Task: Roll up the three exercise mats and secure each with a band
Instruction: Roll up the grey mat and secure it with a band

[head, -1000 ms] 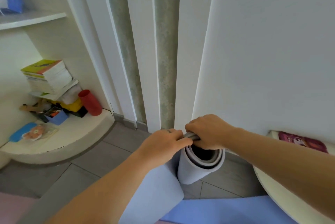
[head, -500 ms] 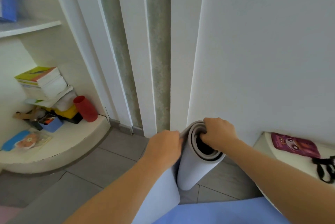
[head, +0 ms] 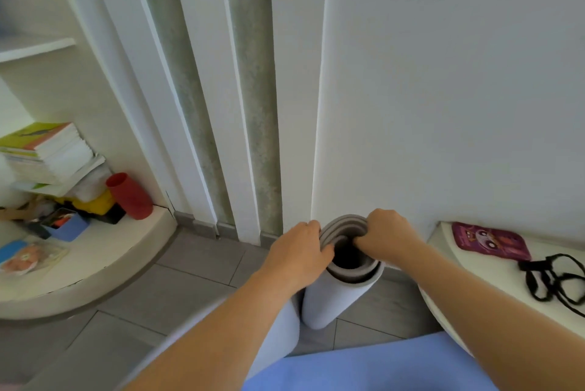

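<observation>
left hand (head: 299,253) now beside mat roll (head: 336,302), right hand (head: 386,232) hooked inside

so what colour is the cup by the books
The cup is red, seen best in the head view.

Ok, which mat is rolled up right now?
The grey mat, standing on end, left hand and right hand gripping its top. The blue mat lies flat on the floor.

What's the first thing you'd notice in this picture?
In the middle, the left hand and right hand hold the top of a grey rolled mat standing on the floor. A red cup stands out on the low shelf at left; black straps lie at right.
</observation>
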The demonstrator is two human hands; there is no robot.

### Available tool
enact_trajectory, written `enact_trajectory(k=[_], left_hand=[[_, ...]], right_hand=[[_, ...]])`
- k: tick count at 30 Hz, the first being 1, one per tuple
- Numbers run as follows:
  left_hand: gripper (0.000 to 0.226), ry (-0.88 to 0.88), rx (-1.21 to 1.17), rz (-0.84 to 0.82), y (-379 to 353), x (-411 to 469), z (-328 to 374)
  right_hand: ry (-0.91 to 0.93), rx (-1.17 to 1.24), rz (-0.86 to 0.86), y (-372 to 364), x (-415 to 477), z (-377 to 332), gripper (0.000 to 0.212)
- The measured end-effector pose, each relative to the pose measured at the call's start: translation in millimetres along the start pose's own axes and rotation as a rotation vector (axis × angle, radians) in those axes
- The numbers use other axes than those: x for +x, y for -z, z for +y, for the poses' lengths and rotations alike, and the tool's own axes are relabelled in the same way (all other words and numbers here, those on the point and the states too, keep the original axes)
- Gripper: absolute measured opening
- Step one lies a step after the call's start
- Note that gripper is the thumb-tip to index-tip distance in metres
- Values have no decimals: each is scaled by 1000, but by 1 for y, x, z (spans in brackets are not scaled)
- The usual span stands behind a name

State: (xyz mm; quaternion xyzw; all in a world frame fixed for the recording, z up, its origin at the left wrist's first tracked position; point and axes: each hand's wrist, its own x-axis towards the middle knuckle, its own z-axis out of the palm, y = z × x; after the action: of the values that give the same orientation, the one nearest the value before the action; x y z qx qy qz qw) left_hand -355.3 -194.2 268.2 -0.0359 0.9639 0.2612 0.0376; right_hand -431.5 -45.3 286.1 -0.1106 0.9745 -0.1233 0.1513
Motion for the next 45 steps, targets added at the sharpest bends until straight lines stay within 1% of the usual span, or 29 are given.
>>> enact_trajectory(k=[1, 2, 3, 4, 5, 6, 7, 8, 9, 11, 12, 15, 17, 19, 21, 25, 27, 30, 33, 34, 35, 36, 38, 39, 41, 43, 45], left_hand=[[24, -48, 23, -36, 7, 1, -2], [22, -103, 48, -74, 13, 2, -4], [20, -159, 79, -110, 19, 4, -4], [19, -211, 111, -129, 23, 6, -4], [21, -249, 131, -135, 25, 8, -2], [22, -277, 129, -127, 24, 9, 0], [23, -297, 115, -109, 21, 11, 1], [23, -306, 95, -82, 18, 11, 2], [24, -296, 70, -48, 15, 11, 1], [28, -256, 24, 27, 15, 11, -1], [31, -229, 26, 38, 18, 11, -3], [44, -84, 107, -41, 31, 14, -19], [43, -17, 127, -120, 36, 12, -36], [37, -31, 127, -160, 33, 7, -45], [37, -67, 93, -158, 22, 2, -40], [42, -53, -174, -72, 6, 1, -11], [43, -46, -233, -66, 4, 2, -2], [38, -77, -285, -117, 6, -1, 4], [36, -101, -426, -201, 8, -6, -2], [43, -99, -419, -215, 7, -8, -5], [57, -98, -353, -216, 5, -10, -7], [69, -102, -235, -208, 3, -11, -9], [79, -124, 1, -147, 0, -17, -5], [79, -146, 60, -102, 1, -18, -2], [75, -181, 100, -50, 4, -22, 7], [68, -192, 93, -32, 8, -27, 16], [70, -209, 113, -27, 6, -30, 23]], right_hand=[[55, -40, -50, 6, -3, 3, 23], [132, -126, -77, 11, -6, 4, 35], [223, -236, -71, 16, -9, 3, 54], [313, -319, -50, 18, -12, 0, 68], [394, -374, -43, 18, -15, -6, 71], [453, -403, -48, 15, -16, -12, 63], [473, -430, -56, 10, -15, -16, 49], [470, -444, -40, 5, -13, -19, 36], [452, -445, -15, 0, -12, -21, 28], [415, -425, 44, -8, -7, -21, 21], [403, -405, 65, -9, -6, -20, 21], [316, -325, 106, -7, -2, -12, 24], [237, -282, 120, -1, 1, -2, 24], [174, -246, 137, 5, 2, 7, 22], [128, -199, 141, 7, 2, 11, 17], [89, -170, 143, 4, 3, 9, 14], [78, -155, 143, 1, 3, 8, 14], [55, -132, 155, 0, 2, 10, 13], [51, -130, 165, 1, 2, 14, 13], [49, -128, 165, 1, 1, 14, 13], [45, -125, 167, 1, 1, 15, 13], [39, -122, 171, 1, 1, 15, 13], [19, -119, 180, 3, 0, 15, 14], [4, -117, 187, 5, 0, 15, 16], [-27, -120, 197, 8, -2, 16, 16], [-47, -123, 205, 8, -2, 14, 16], [-56, -110, 205, 7, -2, 10, 13]])
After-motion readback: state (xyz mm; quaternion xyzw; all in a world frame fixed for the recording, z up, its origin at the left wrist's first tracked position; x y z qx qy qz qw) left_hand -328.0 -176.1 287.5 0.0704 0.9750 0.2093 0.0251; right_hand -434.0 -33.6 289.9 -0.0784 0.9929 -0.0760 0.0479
